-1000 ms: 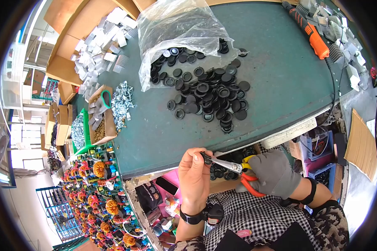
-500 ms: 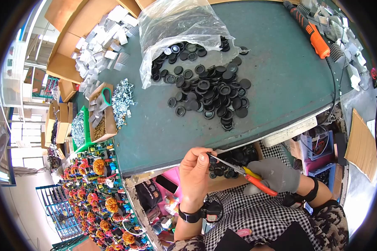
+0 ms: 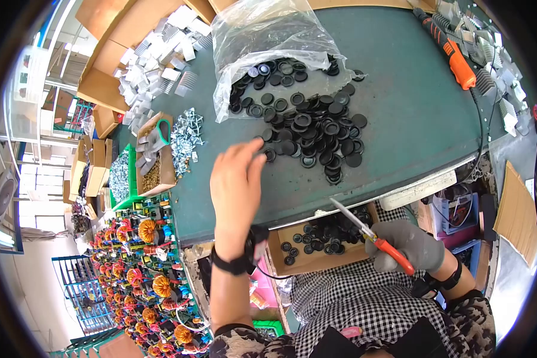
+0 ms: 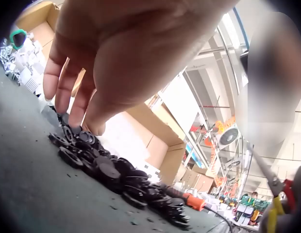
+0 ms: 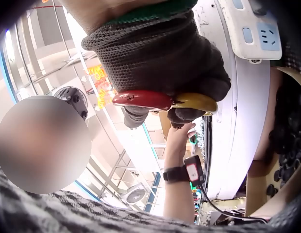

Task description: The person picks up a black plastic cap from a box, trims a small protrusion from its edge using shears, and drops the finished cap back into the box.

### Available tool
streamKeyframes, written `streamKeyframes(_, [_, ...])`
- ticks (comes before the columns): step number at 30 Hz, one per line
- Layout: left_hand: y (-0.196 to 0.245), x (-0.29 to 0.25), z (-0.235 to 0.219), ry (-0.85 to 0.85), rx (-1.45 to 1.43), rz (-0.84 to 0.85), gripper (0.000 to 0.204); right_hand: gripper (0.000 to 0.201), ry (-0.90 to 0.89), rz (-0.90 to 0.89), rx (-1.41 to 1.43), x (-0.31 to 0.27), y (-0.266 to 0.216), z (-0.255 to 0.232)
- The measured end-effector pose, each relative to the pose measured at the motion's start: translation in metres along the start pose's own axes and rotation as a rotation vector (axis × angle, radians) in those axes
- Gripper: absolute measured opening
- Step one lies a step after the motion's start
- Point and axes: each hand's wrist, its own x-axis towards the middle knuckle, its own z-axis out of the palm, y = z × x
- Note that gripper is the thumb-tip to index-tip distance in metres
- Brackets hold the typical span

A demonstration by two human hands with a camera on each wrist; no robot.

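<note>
Caps seem sought by the left hand, fingers slightly spread; a light pinch looks needed. The right hand grips pliers.

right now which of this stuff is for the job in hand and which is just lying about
Likely in the job:
- pliers, in the gloved right hand
- loose black caps, by the left hand
- carton of black pieces

Seemingly just lying about:
- orange-black power tool
- silver screws
- circuit boards

No text or number can be read anywhere.
</note>
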Motion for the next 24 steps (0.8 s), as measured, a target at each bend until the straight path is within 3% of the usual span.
streamKeyframes(3, [-0.02,0.018,0.016,-0.068,0.125,0.067,0.022,0.049,0.006,-0.066,-0.095,0.0,0.001,0.002])
streamKeyframes(8, [-0.02,0.014,0.015,-0.116,0.117,-0.063,0.022,0.049,0.019,-0.105,-0.154,0.002,0.004,-0.001])
streamKeyframes(10, [-0.018,0.008,0.011,-0.147,-0.03,-0.165,0.021,0.05,0.005,-0.1,-0.166,0.005,0.002,-0.003])
streamKeyframes(14, [-0.007,-0.006,0.005,-0.174,-0.039,-0.154,0.02,0.051,0.009,-0.081,-0.213,0.009,-0.003,-0.003])
streamKeyframes(16, [-0.001,-0.013,0.005,-0.177,-0.102,-0.24,0.021,0.051,0.025,-0.086,-0.229,0.01,0.0,-0.002])
streamKeyframes(20, [-0.006,-0.02,0.002,-0.161,-0.132,-0.176,0.024,0.051,0.052,-0.122,-0.275,0.01,0.009,-0.001])
streamKeyframes(22, [-0.01,-0.021,0.004,-0.166,-0.051,-0.021,0.026,0.051,0.036,-0.101,-0.275,0.011,0.006,-0.001])
streamKeyframes(24, [-0.01,-0.021,0.003,-0.147,-0.027,-0.035,0.025,0.051,0.021,-0.084,-0.276,0.013,0.002,0.0])
